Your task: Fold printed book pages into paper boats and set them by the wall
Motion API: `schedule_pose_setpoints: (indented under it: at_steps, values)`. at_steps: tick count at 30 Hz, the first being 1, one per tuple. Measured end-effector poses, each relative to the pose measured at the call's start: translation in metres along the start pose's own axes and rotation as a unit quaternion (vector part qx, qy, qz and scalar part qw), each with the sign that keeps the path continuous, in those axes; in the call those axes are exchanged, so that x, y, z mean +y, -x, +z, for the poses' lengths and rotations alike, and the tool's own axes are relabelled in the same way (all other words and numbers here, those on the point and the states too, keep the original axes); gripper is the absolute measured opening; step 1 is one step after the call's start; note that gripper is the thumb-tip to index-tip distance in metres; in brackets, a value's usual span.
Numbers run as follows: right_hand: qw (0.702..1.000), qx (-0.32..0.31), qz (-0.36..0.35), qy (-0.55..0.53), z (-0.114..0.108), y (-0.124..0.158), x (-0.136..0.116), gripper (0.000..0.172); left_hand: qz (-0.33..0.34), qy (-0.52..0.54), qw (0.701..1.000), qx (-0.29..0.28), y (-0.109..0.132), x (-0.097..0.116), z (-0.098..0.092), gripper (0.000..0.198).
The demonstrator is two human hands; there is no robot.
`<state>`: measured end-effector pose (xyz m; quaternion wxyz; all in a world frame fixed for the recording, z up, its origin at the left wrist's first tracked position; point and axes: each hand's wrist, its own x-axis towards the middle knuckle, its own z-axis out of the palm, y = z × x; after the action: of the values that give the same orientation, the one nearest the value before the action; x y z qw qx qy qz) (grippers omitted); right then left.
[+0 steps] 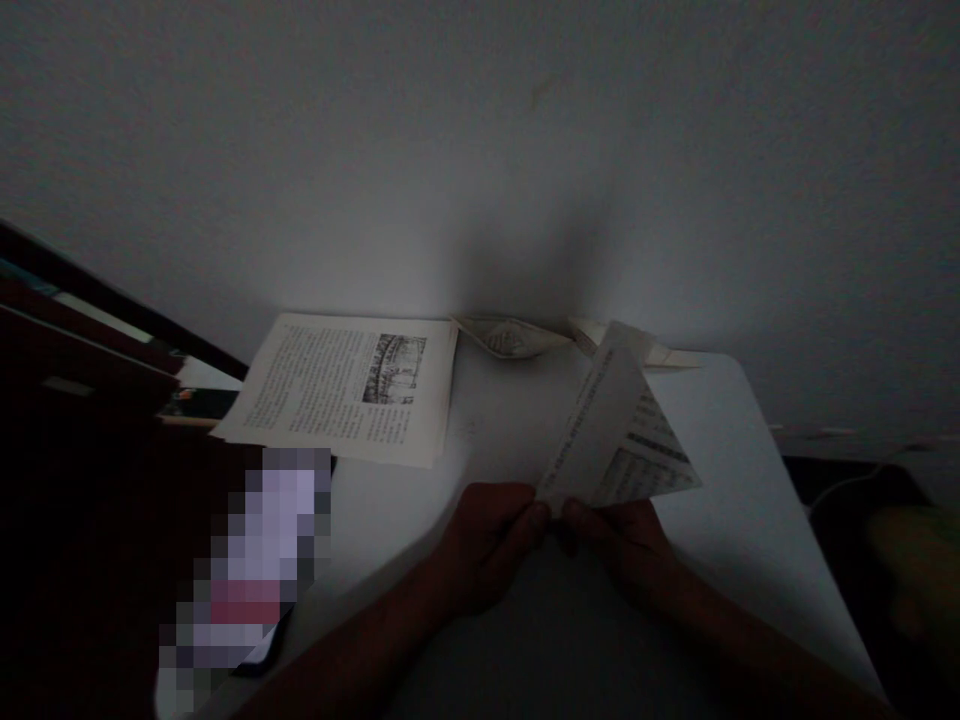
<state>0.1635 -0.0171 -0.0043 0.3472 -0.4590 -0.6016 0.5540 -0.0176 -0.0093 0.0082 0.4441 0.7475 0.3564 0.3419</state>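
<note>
A folded printed paper point(611, 430), roughly triangular, is held up over the white table point(495, 420). My left hand point(495, 540) pinches its lower left corner between thumb and fingers. Close beside it, my right hand point(626, 545) grips the lower edge, its thumb near my left thumb. Behind the held paper, at the table's back edge, lies a folded paper boat point(514, 338). Another folded paper piece point(675, 358) sits to its right, partly hidden by the paper in my hands.
A stack of printed pages point(322, 390) lies at the back left of the table. A phone point(262, 560), its screen blurred out, rests along the left edge. The wall point(480, 150) rises directly behind the table. A dark object point(840, 490) with a cable is at the right.
</note>
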Motion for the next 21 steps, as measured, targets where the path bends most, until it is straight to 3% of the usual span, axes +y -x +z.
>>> schedule_pose_setpoints:
  at_steps: [4,10,14,18,21]
  values:
    - [0.997,-0.034,-0.034,0.060,-0.003,-0.002,-0.013,0.045,-0.016,-0.010,0.999,0.044,0.001,-0.001,0.000,0.038]
    - [0.988,-0.065,-0.072,0.123,-0.004,-0.002,-0.014,0.048,-0.045,0.051,0.998,-0.007,-0.002,0.000,-0.001,0.042]
    - [0.987,-0.052,-0.074,0.134,-0.001,-0.004,-0.014,0.048,-0.074,-0.008,0.997,-0.021,-0.002,0.003,-0.002,0.045]
    - [0.989,-0.025,-0.062,0.133,-0.001,-0.007,-0.018,0.046,-0.061,-0.009,0.998,0.001,-0.002,0.004,-0.002,0.046]
    - [0.989,-0.048,-0.069,0.126,-0.002,-0.006,-0.017,0.047,-0.036,0.043,0.998,-0.014,-0.004,0.005,-0.002,0.045]
